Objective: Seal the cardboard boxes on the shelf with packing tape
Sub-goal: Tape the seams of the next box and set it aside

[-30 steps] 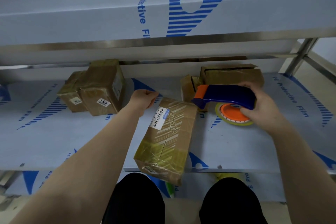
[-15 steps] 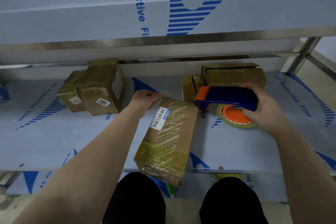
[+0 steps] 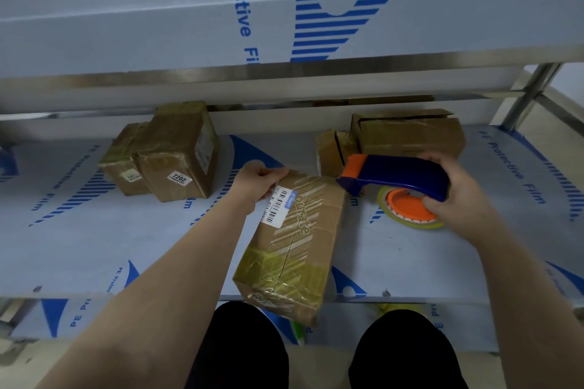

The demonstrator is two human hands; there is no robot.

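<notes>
Cardboard box (image 3: 294,246) over shelf (image 3: 126,246) edge

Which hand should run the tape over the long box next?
Right. The right hand holds the tape dispenser, its orange nose beside the far end of the long box; the left hand grips that end, steadying it.

Upper film-wrapped shelf (image 3: 158,25) is capping headroom over the lower film-covered shelf (image 3: 94,246). Pair of taped brown cardboard boxes (image 3: 158,161) is blocking back left, and another brown box pair (image 3: 379,139) is blocking back right. Long taped cardboard box (image 3: 294,246) is lying diagonally mid-shelf, overhanging the front edge. Blue-and-orange tape dispenser (image 3: 401,172) is filling the gap to its right. Front-left and front-right stretches are lying open for reach-in.
</notes>
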